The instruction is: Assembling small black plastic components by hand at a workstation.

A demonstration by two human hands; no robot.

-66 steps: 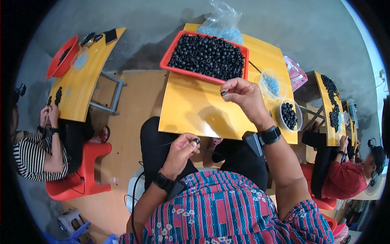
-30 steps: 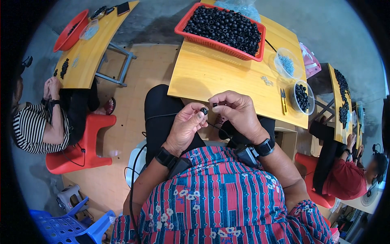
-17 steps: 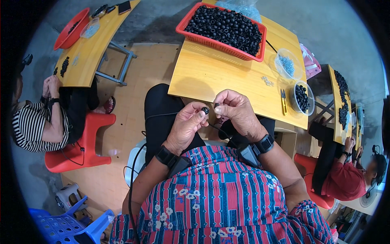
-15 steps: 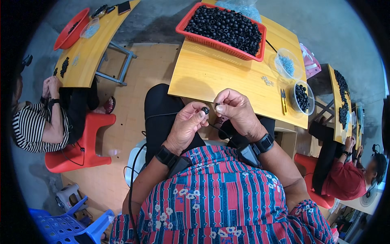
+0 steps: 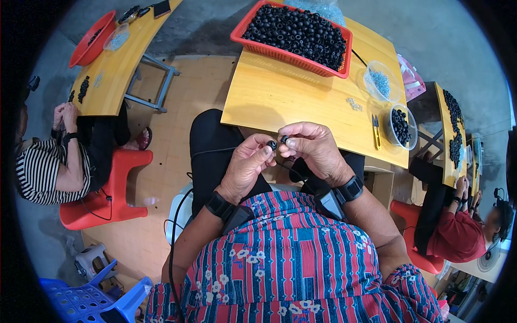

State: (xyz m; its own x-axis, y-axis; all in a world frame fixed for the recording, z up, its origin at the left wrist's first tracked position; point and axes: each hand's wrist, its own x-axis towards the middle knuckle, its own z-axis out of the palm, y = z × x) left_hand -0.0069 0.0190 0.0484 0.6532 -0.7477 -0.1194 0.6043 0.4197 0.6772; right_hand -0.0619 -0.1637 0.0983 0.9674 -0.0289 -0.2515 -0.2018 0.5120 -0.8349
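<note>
My left hand (image 5: 240,166) pinches a small round black part (image 5: 272,145) with a hole in it, between thumb and fingertips. Close beside it, my right hand (image 5: 319,152) is closed on a small dark piece (image 5: 284,139), mostly covered by the thumb and forefinger. Both hands are over my lap, just short of the table's near edge. On the table, a red basket (image 5: 291,64) is heaped with similar black parts. A clear tub (image 5: 413,141) holds more of them at the right.
Yellow-handled snips (image 5: 376,132) lie beside that tub on the wooden table (image 5: 301,102). Small clear pieces (image 5: 354,104) lie loose near a bowl of pale-blue bits (image 5: 381,85). Co-workers sit at tables left and right. A dark cable (image 5: 174,253) runs by my left arm.
My right hand has shifted slightly left, bringing its dark piece nearer the black part in my left hand. My left hand has hardly moved.
</note>
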